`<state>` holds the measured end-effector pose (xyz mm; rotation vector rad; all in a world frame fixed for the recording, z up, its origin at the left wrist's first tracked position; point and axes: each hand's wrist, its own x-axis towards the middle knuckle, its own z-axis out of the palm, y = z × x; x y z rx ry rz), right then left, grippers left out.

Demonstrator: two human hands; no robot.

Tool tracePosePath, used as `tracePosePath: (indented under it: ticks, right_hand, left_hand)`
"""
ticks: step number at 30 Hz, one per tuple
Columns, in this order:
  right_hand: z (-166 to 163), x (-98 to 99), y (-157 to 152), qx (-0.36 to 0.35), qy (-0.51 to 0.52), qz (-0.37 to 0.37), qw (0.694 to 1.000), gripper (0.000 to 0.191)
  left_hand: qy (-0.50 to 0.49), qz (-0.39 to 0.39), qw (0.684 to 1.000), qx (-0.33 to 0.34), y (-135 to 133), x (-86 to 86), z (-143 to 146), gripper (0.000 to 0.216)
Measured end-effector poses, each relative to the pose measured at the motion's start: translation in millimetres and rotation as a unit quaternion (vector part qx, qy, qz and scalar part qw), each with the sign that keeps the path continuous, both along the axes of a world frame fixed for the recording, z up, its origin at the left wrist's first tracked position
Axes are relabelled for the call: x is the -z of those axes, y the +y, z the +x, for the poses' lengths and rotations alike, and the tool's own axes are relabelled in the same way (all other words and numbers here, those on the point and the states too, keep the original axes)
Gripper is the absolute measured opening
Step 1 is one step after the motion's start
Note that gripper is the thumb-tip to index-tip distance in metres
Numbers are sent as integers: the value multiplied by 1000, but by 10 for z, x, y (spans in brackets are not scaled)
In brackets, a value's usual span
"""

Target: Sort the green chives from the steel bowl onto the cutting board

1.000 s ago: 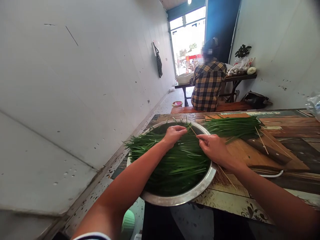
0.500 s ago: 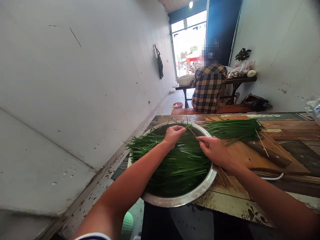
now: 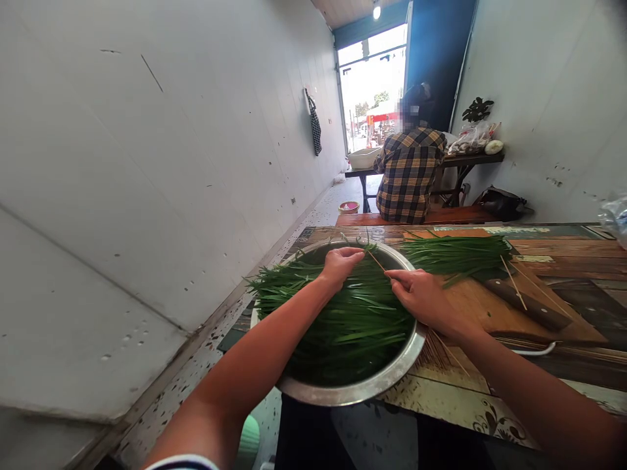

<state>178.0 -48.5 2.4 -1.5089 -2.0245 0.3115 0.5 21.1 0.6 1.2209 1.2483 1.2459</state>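
My right hand is closed on a thin bamboo skewer, which points up and left over the far side of a metal basin. At the skewer's far tip, my left hand pinches a green leaf end, probably garlic chives; the exact grip is too small to make out. Long garlic chives fill the basin beneath both hands, their tips hanging over its left rim. More bamboo skewers lie on the table by the basin's right side, partly hidden by my right forearm.
On the right, a wooden cutting board carries a pile of cut chives, a knife and loose skewers. A person in a plaid shirt sits ahead at another table. A wall runs along the left.
Both hands and the skewer stay almost in place. The view shifts slightly, and the seated person's head has turned or tilted a little.
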Motion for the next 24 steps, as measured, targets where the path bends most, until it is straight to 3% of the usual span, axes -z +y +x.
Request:
tracePosePath:
  ticks: [16,18,22,24]
  right_hand:
    - [16,29,40,5,30,-9,999,33]
    - [28,42,55,9,71,-17,997,31]
    - [56,70,81,21,156,-15,987,30]
    - [63,71,82,31,173,-14,984,29]
  left_hand:
    - [70,52,996,26,20,46,-5,24]
    - [107,71,989,72,-41,-11,15,25]
    - [203,94,944,241,-137,-161,31,32]
    - [253,114,931,236,-117,-173,16,35]
